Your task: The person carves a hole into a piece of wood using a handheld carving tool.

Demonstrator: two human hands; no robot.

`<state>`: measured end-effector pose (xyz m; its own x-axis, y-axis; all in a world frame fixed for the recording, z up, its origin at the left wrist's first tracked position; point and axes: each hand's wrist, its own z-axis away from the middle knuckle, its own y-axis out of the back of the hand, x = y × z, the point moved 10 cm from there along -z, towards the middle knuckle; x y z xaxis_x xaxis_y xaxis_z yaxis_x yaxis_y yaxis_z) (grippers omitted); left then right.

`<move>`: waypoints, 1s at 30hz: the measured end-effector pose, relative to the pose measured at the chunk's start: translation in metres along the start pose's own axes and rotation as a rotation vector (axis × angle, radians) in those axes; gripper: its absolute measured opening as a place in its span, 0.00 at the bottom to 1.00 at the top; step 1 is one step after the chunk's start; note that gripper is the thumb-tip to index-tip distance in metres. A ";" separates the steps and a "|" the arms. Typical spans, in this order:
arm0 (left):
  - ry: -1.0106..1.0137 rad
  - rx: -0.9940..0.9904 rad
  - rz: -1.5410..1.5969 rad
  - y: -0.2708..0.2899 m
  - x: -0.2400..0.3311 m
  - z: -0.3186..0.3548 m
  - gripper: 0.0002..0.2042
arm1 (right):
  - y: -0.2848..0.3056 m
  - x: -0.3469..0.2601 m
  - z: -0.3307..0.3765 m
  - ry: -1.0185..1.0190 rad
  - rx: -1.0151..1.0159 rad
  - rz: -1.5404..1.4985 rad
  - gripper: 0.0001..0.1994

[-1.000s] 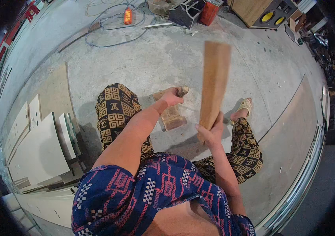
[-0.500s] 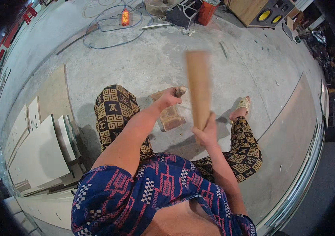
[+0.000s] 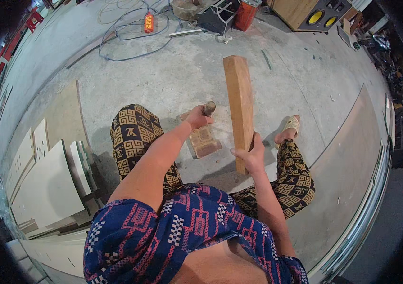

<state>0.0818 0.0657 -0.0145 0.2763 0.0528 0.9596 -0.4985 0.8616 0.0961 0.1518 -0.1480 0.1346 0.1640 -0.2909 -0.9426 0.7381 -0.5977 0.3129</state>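
Observation:
My left hand (image 3: 198, 117) is closed around a short, round-ended handle (image 3: 209, 108), whose worn end sticks up above the fist; its lower part is hidden. Beneath that hand a stepped, worn wooden block (image 3: 205, 143) lies on the floor between my legs. In my right hand (image 3: 253, 155) is a long, thick wooden club (image 3: 239, 94), gripped near its narrower lower end. The club stands almost upright in the view, its broad end pointing away from me, to the right of the left fist and apart from it.
White boards (image 3: 45, 182) are stacked at the left, next to a brown sheet (image 3: 66, 111). A large grey panel (image 3: 343, 156) lies at the right. Farther off are an orange power strip (image 3: 149, 23) with a blue cable, a red can (image 3: 247, 14) and a speaker box (image 3: 301, 13).
The wooden club, blurred by motion before, is now sharp and turned so more of its side shows. My left hand has shifted slightly left with the handle.

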 end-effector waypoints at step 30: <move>-0.020 0.021 0.124 -0.001 -0.008 -0.001 0.16 | -0.037 0.040 0.007 -0.197 -0.249 0.301 0.34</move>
<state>0.0808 0.0651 -0.0223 0.1955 0.1479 0.9695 -0.5452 0.8381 -0.0180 0.1267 -0.1428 0.0861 0.2862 -0.5760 -0.7657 0.8158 -0.2726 0.5100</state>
